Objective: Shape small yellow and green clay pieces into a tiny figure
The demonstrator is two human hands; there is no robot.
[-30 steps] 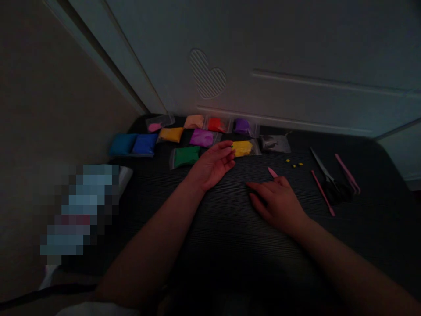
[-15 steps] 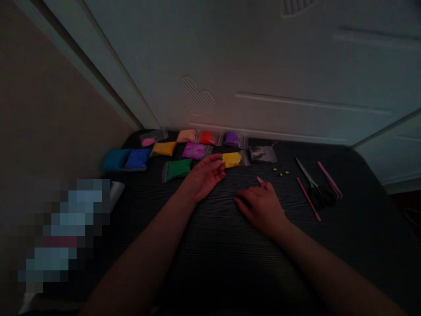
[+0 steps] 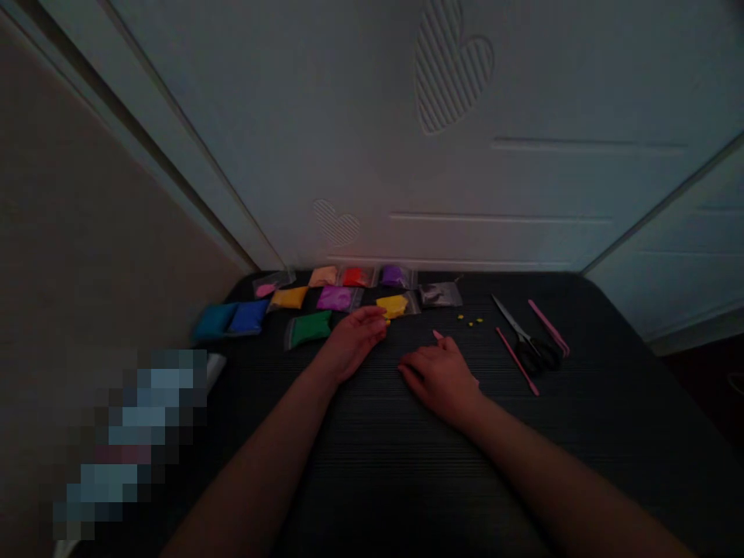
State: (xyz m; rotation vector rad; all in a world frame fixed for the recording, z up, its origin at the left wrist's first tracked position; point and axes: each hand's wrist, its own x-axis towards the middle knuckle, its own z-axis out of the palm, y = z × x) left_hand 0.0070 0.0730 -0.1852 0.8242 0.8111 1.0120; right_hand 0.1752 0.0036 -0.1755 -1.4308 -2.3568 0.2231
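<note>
My left hand (image 3: 356, 342) is raised over the dark table, its fingertips pinched together. A tiny yellow piece (image 3: 387, 322) shows at those fingertips; its shape is too small to make out. Just beyond lies a clear bag of yellow clay-like material (image 3: 393, 306), with a bag of green material (image 3: 311, 328) to the left of the hand. My right hand (image 3: 445, 378) rests on the table with curled fingers, closed around a slim pink tool (image 3: 437, 335). The tool's pointed tip sticks out past the fingers, and the palm hides most of its length.
Several tiny yellow-and-dark bits (image 3: 471, 323) lie right of the bags. Farther right are a thin pink stick (image 3: 517, 362), black-handled scissors (image 3: 526, 339) and pink tweezers-like tools (image 3: 548, 328). Other coloured bags, such as a blue one (image 3: 249, 318), line the back near a white panel (image 3: 349, 155).
The camera has tilted upward, so the table appears lower and more of the panel shows. The left fingertips have turned slightly, and the yellow piece shows more. My right hand keeps its grip.
</note>
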